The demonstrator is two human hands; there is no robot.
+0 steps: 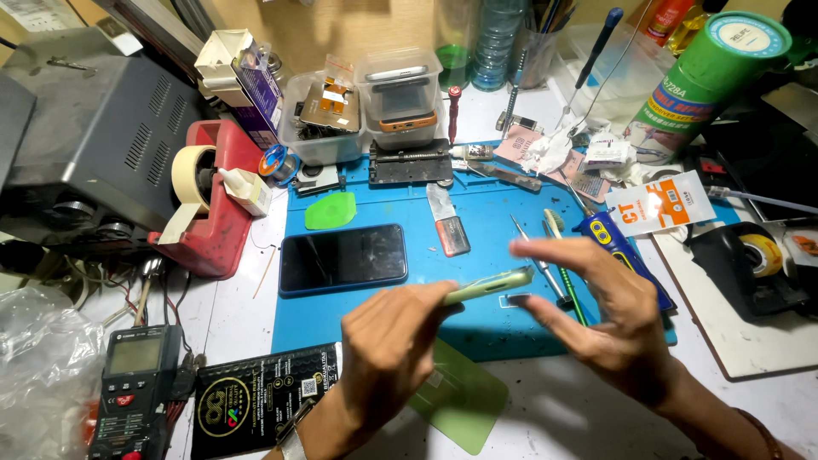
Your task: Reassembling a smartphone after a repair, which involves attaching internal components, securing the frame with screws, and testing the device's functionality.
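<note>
Left hand: fingers pinch one end of a pale green phone case.
Right hand: open, fingertips at the case's other end.
Below: blue mat on the worktop.

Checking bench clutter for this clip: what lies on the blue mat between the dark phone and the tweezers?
In the head view, between the dark phone and the tweezers lies a scraper blade with a red handle on the blue mat; otherwise bare mat.
</note>
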